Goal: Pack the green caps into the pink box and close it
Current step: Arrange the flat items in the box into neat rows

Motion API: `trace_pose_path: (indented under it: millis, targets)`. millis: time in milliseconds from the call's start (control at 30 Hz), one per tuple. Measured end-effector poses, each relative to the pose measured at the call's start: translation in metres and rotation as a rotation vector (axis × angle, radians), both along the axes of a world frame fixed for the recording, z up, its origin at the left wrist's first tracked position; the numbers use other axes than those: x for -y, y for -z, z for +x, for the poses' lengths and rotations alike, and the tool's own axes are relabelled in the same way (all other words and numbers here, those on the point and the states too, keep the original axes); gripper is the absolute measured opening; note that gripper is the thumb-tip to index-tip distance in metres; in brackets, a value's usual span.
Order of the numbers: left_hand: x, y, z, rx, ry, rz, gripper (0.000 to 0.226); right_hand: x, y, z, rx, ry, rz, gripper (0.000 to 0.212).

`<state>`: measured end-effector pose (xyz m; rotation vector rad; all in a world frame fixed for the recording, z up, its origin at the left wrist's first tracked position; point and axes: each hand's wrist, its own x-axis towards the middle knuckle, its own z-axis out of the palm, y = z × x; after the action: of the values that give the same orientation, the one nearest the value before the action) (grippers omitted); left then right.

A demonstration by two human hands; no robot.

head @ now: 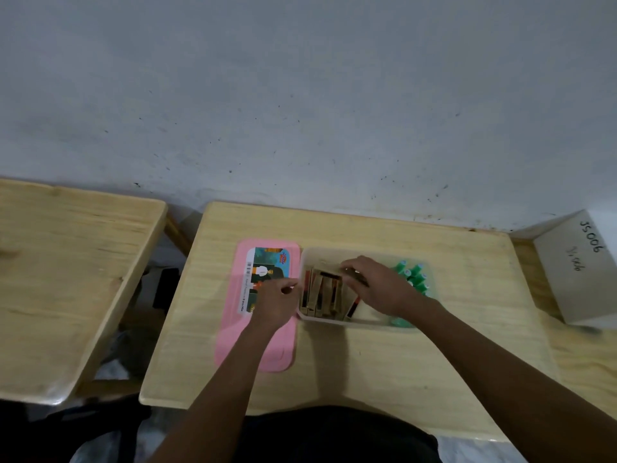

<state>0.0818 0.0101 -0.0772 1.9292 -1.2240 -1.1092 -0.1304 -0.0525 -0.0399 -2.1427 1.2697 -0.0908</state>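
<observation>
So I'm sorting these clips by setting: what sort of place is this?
Probably a plain indoor workroom or classroom, not a home kitchen: small wooden desks pushed against a bare, scuffed wall, and a hand-labelled white carton at the right.

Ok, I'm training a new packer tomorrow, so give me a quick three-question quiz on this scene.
1. True or false: the pink lid lies flat on the table, to the left of the tub.
2. Which hand reaches into the tub? A) left hand B) right hand C) neither
3. Fill in: the green caps sit at the tub's ____ end.

Key: 1 true; 2 B; 3 right.
</observation>
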Motion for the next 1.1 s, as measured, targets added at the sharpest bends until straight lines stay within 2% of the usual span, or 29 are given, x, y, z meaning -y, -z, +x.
trace_pose_path:
  millis: [100, 233, 367, 500, 633, 800, 933, 1100]
  targets:
    - [-0.001, 0.0, -0.002, 0.002, -0.004, -0.002, 0.029, 0.011, -0.007, 0.012, -0.062, -0.085, 0.079, 0.034]
    - [-0.001, 0.0, -0.003, 0.03, -0.017, -0.002, 0.028, 0.028, -0.009, 0.031, -0.049, 0.01, 0.215, 0.042]
    - [-0.002, -0.002, -0.004, 0.036, -0.032, 0.003, 0.032, 0.043, -0.005, 0.048, -0.072, 0.014, 0.218, 0.046]
    - [-0.004, -0.001, -0.003, 0.023, -0.029, 0.004, 0.033, 0.044, 0.006, 0.062, 0.093, 0.187, 0.303, 0.041]
    - [-0.004, 0.001, -0.003, 0.026, -0.046, -0.012, 0.032, 0.025, 0.028, 0.076, 0.298, 0.488, 0.388, 0.034]
    - [-0.005, 0.001, -0.003, -0.003, -0.047, -0.021, 0.029, 0.005, 0.048, 0.089, 0.311, 0.664, 0.255, 0.02]
    - [-0.005, 0.002, -0.001, 0.006, -0.023, -0.025, 0.027, -0.001, 0.049, 0.09, 0.266, 0.647, 0.136, 0.015]
    - [-0.005, -0.001, -0.002, 0.023, -0.026, -0.052, 0.027, -0.008, 0.054, 0.09, 0.187, 0.632, 0.118, 0.016]
